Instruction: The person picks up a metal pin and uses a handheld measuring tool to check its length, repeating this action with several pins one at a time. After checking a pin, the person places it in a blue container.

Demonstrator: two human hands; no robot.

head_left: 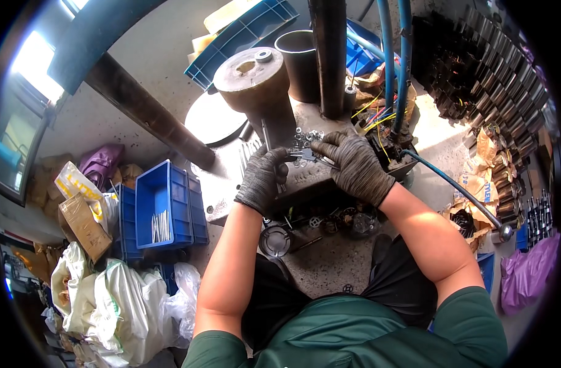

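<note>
Both hands wear dark grey knit gloves and work over a metal machine table (216,193). My left hand (259,179) is closed around a slim metal rod (266,134), which sticks up past the fingers. My right hand (353,164) has its fingers closed on a small grey metal tool (306,155) that reaches toward the left hand; its exact kind is hard to make out. Several thin metal rods (243,153) lie on the table left of my left hand. Beyond the hands is a loose pile of small metal rings or nuts (306,136).
A round metal pedestal (250,76) bears a small ring (264,55). Dark columns (328,61) rise from the table. At right are a lever with a ball end (506,233) and stacked metal cylinders (501,80). A blue bin (170,184) with rods stands left, near white sacks (121,306).
</note>
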